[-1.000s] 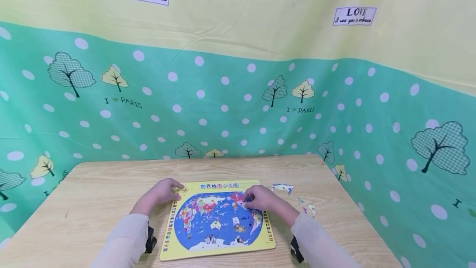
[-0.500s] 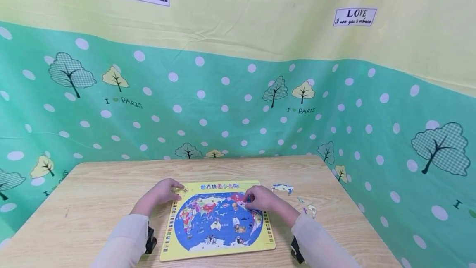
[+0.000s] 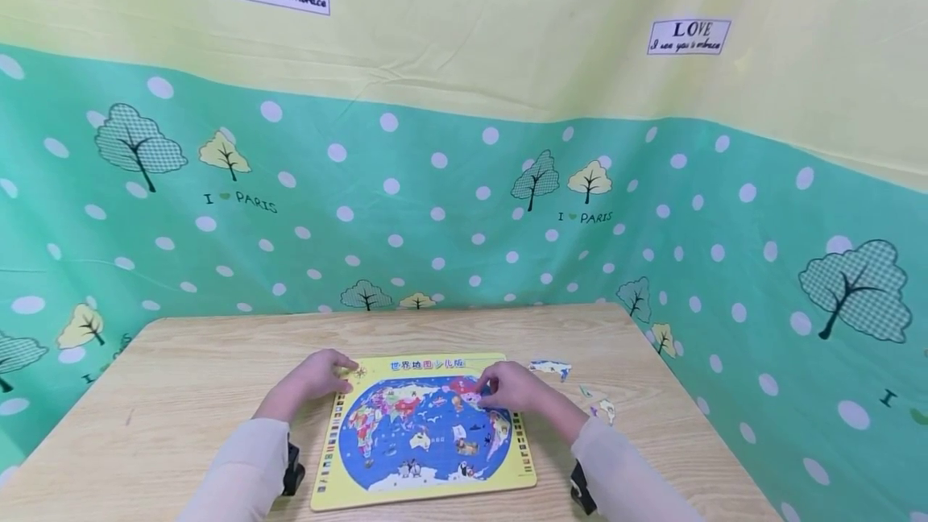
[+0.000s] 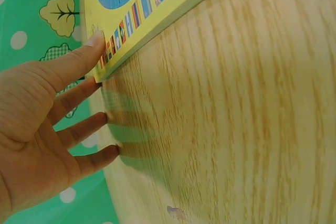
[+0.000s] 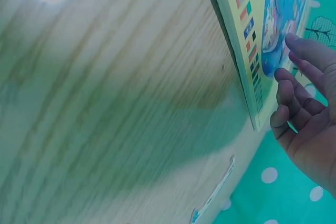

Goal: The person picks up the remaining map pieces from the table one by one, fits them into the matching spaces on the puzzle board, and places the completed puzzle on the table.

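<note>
Head view first: the world-map board (image 3: 513, 475) is lying flat on the wooden table (image 3: 203, 393), right in front of the person. Over at its far left corner the left hand (image 3: 319, 375) is resting, and the right hand (image 3: 511, 387) is crossing the right border, thumb and forefinger curving toward each other beside a pink-red patch at the map's upper right. Just off that side, loose on the wood, a long white-and-blue piece (image 3: 548, 367), a small green piece (image 3: 586, 391) and a pale piece (image 3: 606, 409) are lying apart from the board.

Over to the left wrist: the thumb is pressing on the board's flag-printed border near the corner, and the other visible fingers are spreading out, not clenching. That panel is looking stiff, probably light and smooth enough to slide, so a corner or the plain border is offering the best hold.

Now the right wrist: the thumb side is hanging over the map, the lower fingers are bending loosely, and whether the fingertips are pinching a piece, I cannot tell from this angle. The loose pieces are looking thin, light and likely bendable at their narrow necks; pinching by a broad edge would be suiting them better than by a tip.
</note>
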A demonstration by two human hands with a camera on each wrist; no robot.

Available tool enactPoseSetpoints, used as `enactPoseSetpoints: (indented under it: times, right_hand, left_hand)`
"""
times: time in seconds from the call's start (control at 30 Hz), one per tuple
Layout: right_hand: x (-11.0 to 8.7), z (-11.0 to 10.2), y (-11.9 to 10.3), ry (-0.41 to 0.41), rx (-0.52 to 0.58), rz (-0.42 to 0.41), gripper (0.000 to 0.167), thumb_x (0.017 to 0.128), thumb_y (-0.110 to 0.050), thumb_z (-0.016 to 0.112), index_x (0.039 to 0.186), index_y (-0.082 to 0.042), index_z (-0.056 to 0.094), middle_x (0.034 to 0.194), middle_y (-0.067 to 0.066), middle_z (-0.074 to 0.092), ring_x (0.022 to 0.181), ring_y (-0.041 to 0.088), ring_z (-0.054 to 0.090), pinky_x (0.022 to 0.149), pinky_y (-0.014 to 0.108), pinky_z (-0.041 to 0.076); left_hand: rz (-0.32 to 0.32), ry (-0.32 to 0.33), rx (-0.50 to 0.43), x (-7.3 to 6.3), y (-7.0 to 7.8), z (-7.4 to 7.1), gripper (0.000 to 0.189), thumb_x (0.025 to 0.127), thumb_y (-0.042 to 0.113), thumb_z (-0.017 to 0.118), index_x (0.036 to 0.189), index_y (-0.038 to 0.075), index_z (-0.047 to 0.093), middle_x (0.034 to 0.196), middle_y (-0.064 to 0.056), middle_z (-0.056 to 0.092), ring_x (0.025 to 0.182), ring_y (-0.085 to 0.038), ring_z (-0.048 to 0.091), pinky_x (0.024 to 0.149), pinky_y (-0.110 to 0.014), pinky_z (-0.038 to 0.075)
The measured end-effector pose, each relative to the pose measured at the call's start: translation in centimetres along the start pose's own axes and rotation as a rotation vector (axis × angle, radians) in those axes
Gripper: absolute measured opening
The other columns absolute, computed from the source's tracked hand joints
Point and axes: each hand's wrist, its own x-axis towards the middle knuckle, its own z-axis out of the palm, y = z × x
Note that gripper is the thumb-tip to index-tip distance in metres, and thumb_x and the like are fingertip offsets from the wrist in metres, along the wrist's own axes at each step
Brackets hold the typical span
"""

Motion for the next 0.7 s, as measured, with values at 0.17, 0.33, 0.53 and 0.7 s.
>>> enactPoseSetpoints:
  times: [0.17, 0.33, 0.53, 0.7]
  right_hand:
    - [-0.4, -0.5, 0.3, 0.01, 0.025, 0.029, 0.021, 0.079, -0.023, 0.072, 0.098, -0.013, 0.07, 0.075, -0.005, 0.055, 0.067, 0.009, 0.05, 0.056, 0.02, 0.044]
    - [-0.9, -1.2, 0.7, 0.022, 0.045, 0.056, 0.022, 0.079, -0.022, 0.072, 0.099, -0.012, 0.068, 0.078, -0.003, 0.057, 0.069, 0.011, 0.052, 0.058, 0.023, 0.045]
    - [-1.4, -2.0, 1.5, 0.056, 0.048, 0.059, 0.021, 0.08, -0.019, 0.071, 0.098, -0.01, 0.068, 0.08, -0.002, 0.059, 0.072, 0.011, 0.052, 0.06, 0.023, 0.046]
    - [-1.8, -2.6, 2.4, 0.09, 0.057, 0.042, 0.021, 0.079, -0.017, 0.071, 0.097, -0.007, 0.068, 0.076, -0.001, 0.058, 0.068, 0.012, 0.051, 0.056, 0.023, 0.045]
  left_hand:
    - [-0.007, -0.001, -0.004, 0.1, -0.1, 0.1, 0.037, 0.078, 0.008, 0.071, 0.114, 0.003, 0.065, 0.123, -0.024, 0.056, 0.117, -0.046, 0.048, 0.1, -0.057, 0.04]
    - [-0.002, 0.0, 0.006, 0.0, 0.0, 0.1, 0.037, 0.078, 0.008, 0.071, 0.114, 0.003, 0.065, 0.123, -0.024, 0.056, 0.118, -0.047, 0.047, 0.101, -0.057, 0.039]
    - [0.012, -0.002, 0.017, -0.1, 0.2, -0.1, 0.038, 0.077, 0.009, 0.072, 0.114, 0.003, 0.065, 0.122, -0.025, 0.057, 0.119, -0.047, 0.046, 0.101, -0.058, 0.039]
    - [0.008, 0.0, 0.007, 0.0, 0.0, 0.0, 0.037, 0.078, 0.009, 0.072, 0.114, 0.003, 0.065, 0.121, -0.024, 0.058, 0.117, -0.047, 0.047, 0.1, -0.058, 0.04]
